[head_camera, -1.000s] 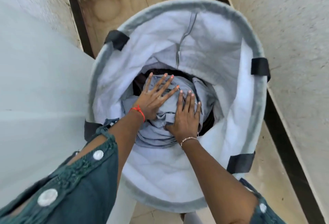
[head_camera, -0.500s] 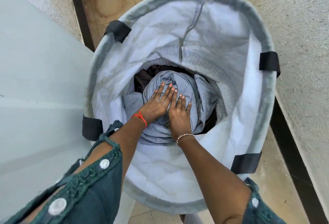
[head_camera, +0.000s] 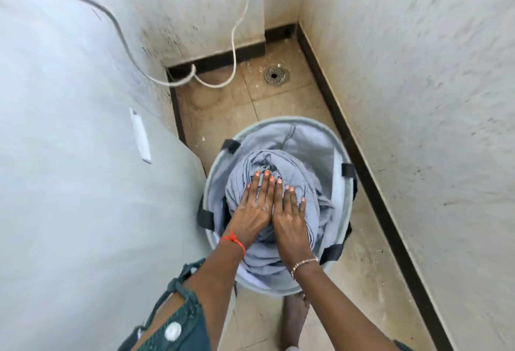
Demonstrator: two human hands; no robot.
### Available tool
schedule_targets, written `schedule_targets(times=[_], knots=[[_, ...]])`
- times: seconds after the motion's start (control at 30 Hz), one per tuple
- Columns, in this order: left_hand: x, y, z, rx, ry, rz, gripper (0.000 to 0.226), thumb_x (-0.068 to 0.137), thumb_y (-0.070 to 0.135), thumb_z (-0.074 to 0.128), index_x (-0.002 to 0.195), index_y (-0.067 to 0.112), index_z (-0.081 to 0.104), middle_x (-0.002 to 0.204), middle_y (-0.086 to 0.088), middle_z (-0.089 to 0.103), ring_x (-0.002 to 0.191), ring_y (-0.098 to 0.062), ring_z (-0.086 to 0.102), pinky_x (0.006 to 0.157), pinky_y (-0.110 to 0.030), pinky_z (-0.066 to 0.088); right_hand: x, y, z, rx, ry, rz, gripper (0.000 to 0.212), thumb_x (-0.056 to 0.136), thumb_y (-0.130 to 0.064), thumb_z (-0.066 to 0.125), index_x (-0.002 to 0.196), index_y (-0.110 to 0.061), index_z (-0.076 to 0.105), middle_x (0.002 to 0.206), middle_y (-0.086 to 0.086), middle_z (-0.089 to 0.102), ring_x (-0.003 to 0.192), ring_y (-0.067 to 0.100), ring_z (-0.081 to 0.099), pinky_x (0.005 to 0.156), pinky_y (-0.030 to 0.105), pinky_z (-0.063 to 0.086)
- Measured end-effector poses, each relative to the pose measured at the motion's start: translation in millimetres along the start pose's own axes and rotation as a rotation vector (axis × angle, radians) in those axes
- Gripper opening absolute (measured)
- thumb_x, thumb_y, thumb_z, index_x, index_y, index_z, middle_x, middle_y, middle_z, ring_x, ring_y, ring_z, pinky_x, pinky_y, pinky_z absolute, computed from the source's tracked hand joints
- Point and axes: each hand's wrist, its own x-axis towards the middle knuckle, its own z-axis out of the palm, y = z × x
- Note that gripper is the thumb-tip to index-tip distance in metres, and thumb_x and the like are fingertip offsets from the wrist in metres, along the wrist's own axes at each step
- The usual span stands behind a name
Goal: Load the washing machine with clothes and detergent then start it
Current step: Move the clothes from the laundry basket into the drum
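Note:
A round grey laundry basket [head_camera: 278, 121] with black strap loops stands on the tiled floor between a wall and the white side of the washing machine [head_camera: 83, 183]. A bundle of grey-blue clothes [head_camera: 316, 203] rises to about the height of the basket's rim. My left hand [head_camera: 255, 208] and my right hand [head_camera: 289, 218] lie side by side on top of the bundle. Their fingers press and curl into the cloth. Darker cloth shows at the bundle's left edge; the basket's bottom is hidden.
A rough white wall [head_camera: 418, 127] with a black skirting runs close along the right. A floor drain [head_camera: 274, 75] sits in the far corner, near a white cable [head_camera: 233, 44] and a grey hose [head_camera: 119, 27]. My bare foot [head_camera: 295, 320] stands just in front of the basket.
The grey-blue bundle has come up from deep in the basket to rim height, with both hands closing together on it. The view has pulled back and up, showing the corner.

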Motion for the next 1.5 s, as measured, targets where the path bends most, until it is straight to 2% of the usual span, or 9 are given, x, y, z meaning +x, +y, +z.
schedule_targets(times=[0.1, 0.23, 0.4, 0.53, 0.67, 0.77, 0.97, 1.3, 1.5], knots=[[-15.5, -0.4, -89.7, 0.021, -0.008, -0.051, 0.065, 0.087, 0.015, 0.028, 0.144, -0.008, 0.006, 0.135, -0.018, 0.053, 0.126, -0.034, 0.049, 0.098, -0.041, 0.047, -19.7, -23.6, -85.5, -0.029, 0.046, -0.015, 0.075, 0.078, -0.012, 0.029, 0.144, 0.003, -0.001, 0.122, 0.018, 0.062, 0.112, 0.027, 0.061, 0.091, 0.045, 0.049], [-35.7, 1.2, -192.6, 0.03, 0.057, -0.085, 0.052, 0.084, 0.021, 0.031, 0.131, 0.004, 0.048, 0.128, -0.013, 0.06, 0.12, -0.029, 0.055, 0.097, -0.036, 0.049, -48.2, -53.4, -176.4, -0.069, 0.111, -0.059, 0.055, 0.076, -0.011, 0.029, 0.129, 0.003, 0.033, 0.12, 0.019, 0.063, 0.11, 0.029, 0.062, 0.087, 0.046, 0.051], [-58.7, 8.0, -306.3, 0.028, 0.224, -0.166, 0.052, 0.082, 0.017, 0.03, 0.131, 0.001, 0.038, 0.127, -0.012, 0.06, 0.119, -0.025, 0.057, 0.093, -0.033, 0.051, -77.8, -85.8, -269.0, -0.077, 0.218, -0.104, 0.058, 0.073, -0.006, 0.03, 0.129, 0.006, 0.036, 0.122, 0.022, 0.061, 0.111, 0.032, 0.061, 0.089, 0.047, 0.049], [-72.2, 12.9, -384.9, -0.002, 0.275, -0.233, 0.053, 0.082, 0.018, 0.029, 0.123, 0.006, 0.059, 0.125, -0.012, 0.062, 0.117, -0.024, 0.058, 0.09, -0.032, 0.052, -101.4, -102.5, -338.7, -0.023, 0.306, -0.215, 0.063, 0.076, -0.01, 0.028, 0.137, 0.007, 0.031, 0.126, 0.029, 0.054, 0.115, 0.041, 0.055, 0.101, 0.045, 0.039], [-103.6, -6.3, -460.4, 0.031, 0.396, -0.237, 0.05, 0.083, 0.015, 0.031, 0.122, 0.003, 0.059, 0.123, -0.015, 0.062, 0.116, -0.026, 0.059, 0.09, -0.034, 0.053, -126.2, -145.5, -410.3, 0.033, 0.405, -0.277, 0.058, 0.073, -0.006, 0.03, 0.126, 0.014, 0.038, 0.124, 0.03, 0.055, 0.107, 0.043, 0.06, 0.085, 0.051, 0.051], [-136.4, -27.8, -516.5, 0.085, 0.496, -0.28, 0.047, 0.082, 0.01, 0.033, 0.119, -0.002, 0.06, 0.118, -0.018, 0.065, 0.111, -0.028, 0.062, 0.087, -0.035, 0.055, -146.7, -183.6, -455.2, 0.089, 0.518, -0.379, 0.069, 0.066, -0.005, 0.023, 0.129, 0.016, 0.038, 0.129, 0.032, 0.05, 0.11, 0.049, 0.055, 0.097, 0.042, 0.03], [-218.6, -95.8, -598.8, 0.224, 0.612, -0.442, 0.057, 0.077, 0.002, 0.023, 0.121, -0.008, 0.056, 0.117, -0.024, 0.063, 0.112, -0.033, 0.061, 0.085, -0.038, 0.055, -176.5, -287.7, -514.5, 0.132, 0.616, -0.627, 0.075, 0.062, -0.006, 0.021, 0.134, 0.013, 0.033, 0.129, 0.031, 0.051, 0.109, 0.047, 0.057, 0.095, 0.033, 0.028], [-335.3, -221.4, -526.7, 0.306, 0.434, -0.812, 0.053, 0.084, 0.005, 0.032, 0.135, -0.007, 0.04, 0.134, -0.027, 0.049, 0.127, -0.034, 0.048, 0.102, -0.038, 0.045, -163.9, -447.9, -424.2, 0.185, 0.196, -0.892, 0.076, 0.074, -0.023, -0.001, 0.144, 0.003, 0.012, 0.147, 0.023, 0.03, 0.138, 0.034, 0.028, 0.115, 0.05, 0.019], [-326.8, -264.2, -414.6, 0.04, 0.099, -0.943, 0.052, 0.079, 0.009, 0.027, 0.113, -0.005, 0.064, 0.111, -0.024, 0.066, 0.104, -0.032, 0.065, 0.081, -0.036, 0.056, -126.5, -471.9, -320.3, 0.042, -0.174, -0.818, 0.065, 0.079, -0.014, 0.011, 0.14, 0.01, 0.017, 0.14, 0.028, 0.039, 0.132, 0.038, 0.038, 0.112, 0.045, 0.029]])
